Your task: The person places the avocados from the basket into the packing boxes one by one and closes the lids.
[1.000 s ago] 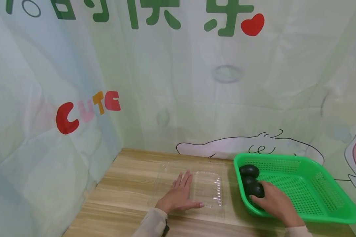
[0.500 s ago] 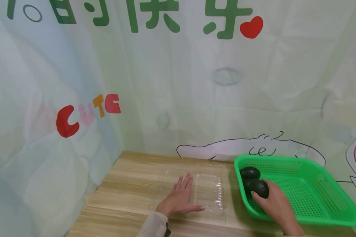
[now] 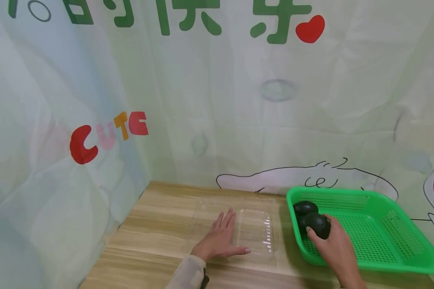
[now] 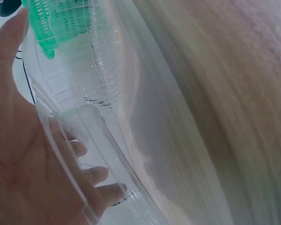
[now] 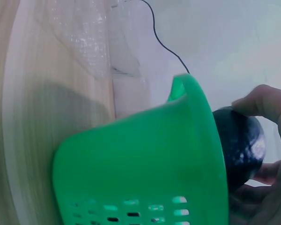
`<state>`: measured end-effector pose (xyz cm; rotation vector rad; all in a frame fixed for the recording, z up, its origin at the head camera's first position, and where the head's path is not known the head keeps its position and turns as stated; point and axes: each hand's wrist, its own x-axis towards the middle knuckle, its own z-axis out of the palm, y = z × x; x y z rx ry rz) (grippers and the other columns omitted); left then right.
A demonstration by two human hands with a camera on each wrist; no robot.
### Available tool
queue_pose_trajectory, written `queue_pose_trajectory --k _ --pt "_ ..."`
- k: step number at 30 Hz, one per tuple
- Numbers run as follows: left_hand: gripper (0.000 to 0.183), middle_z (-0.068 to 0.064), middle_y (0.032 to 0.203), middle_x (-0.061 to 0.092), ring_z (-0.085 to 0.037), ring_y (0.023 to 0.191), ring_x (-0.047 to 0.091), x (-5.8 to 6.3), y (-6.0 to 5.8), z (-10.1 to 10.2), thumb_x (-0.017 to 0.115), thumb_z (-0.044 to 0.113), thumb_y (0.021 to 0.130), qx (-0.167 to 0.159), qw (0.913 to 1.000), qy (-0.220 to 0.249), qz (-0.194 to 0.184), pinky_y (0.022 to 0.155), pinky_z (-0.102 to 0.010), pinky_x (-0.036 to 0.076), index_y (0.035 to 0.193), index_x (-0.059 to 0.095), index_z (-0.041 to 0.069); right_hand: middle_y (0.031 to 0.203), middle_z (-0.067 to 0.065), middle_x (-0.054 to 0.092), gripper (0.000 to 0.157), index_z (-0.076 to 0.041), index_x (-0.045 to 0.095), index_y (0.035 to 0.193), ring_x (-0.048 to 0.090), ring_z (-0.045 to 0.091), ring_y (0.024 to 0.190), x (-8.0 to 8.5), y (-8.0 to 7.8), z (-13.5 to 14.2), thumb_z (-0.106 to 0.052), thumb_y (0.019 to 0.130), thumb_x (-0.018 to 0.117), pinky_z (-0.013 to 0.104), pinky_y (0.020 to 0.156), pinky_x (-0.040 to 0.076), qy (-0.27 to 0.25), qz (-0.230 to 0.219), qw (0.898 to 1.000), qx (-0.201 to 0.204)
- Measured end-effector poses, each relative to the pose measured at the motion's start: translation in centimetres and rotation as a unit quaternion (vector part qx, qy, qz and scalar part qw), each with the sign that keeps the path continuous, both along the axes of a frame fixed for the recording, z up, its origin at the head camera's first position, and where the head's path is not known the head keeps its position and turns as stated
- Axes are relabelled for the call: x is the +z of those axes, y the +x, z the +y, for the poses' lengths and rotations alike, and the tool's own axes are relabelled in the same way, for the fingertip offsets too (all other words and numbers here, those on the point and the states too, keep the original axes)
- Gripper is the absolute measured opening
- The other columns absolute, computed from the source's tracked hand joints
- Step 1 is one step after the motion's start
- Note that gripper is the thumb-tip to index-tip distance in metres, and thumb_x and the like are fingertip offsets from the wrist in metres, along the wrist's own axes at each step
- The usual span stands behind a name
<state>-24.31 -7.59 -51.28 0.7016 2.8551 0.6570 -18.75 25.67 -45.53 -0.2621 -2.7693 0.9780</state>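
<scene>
My right hand (image 3: 336,249) grips a dark avocado (image 3: 317,225) between thumb and fingers, at the left end of the green basket (image 3: 383,263). Seen from the right wrist, the held avocado (image 5: 239,145) shows above the basket's rim, partly covered by it. Another avocado (image 3: 305,207) lies in the basket's back left corner. A further dark one (image 3: 301,223) is mostly hidden behind the held one. My left hand (image 3: 220,241) rests with straight, spread fingers on a clear plastic clamshell container (image 3: 254,228). In the left wrist view, the container's transparent wall stands in front of the fingers (image 4: 100,176).
The wooden table (image 3: 144,241) meets a printed cloth backdrop (image 3: 209,120) behind and on the left. The basket stands right of the clear container, with a narrow strip of table between them. Its raised rim surrounds the avocados.
My right hand has raised the gripped avocado slightly and shifted it right, away from the others. My left hand has stayed on the clear container.
</scene>
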Motion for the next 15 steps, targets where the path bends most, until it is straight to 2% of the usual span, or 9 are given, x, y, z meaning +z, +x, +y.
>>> queue_pose_trajectory --k 5,8,15 --pt "0.119 -0.017 0.170 0.007 -0.045 0.154 0.010 -0.1 0.1 0.0 0.065 0.075 0.082 0.000 1.0000 0.002 0.000 0.120 -0.061 0.023 0.161 0.016 0.000 0.136 0.033 0.053 0.080 0.005 0.040 0.147 0.058 0.049 0.115 -0.3 0.3 -1.0 -0.041 0.091 0.072 0.061 0.084 0.049 -0.016 0.040 0.998 -0.036" --pt "0.119 -0.016 0.171 0.006 -0.044 0.155 0.008 0.0 0.1 0.0 0.064 0.075 0.083 0.001 1.0000 0.003 -0.006 0.121 -0.061 0.021 0.162 0.015 0.001 0.136 0.033 0.052 0.081 0.005 0.039 0.148 0.056 0.050 0.116 -0.3 0.4 -1.5 -0.042 0.091 0.073 0.063 0.085 0.048 -0.026 0.050 0.997 -0.046" --pt "0.119 -0.014 0.171 0.004 -0.042 0.156 0.005 0.2 0.1 -0.1 0.064 0.075 0.083 -0.001 0.9999 0.005 -0.015 0.122 -0.060 0.018 0.162 0.013 0.002 0.130 0.031 0.056 0.076 0.002 0.043 0.146 0.060 0.046 0.109 -0.5 0.8 -2.5 -0.041 0.091 0.073 0.059 0.078 0.051 -0.038 0.079 0.994 -0.060"
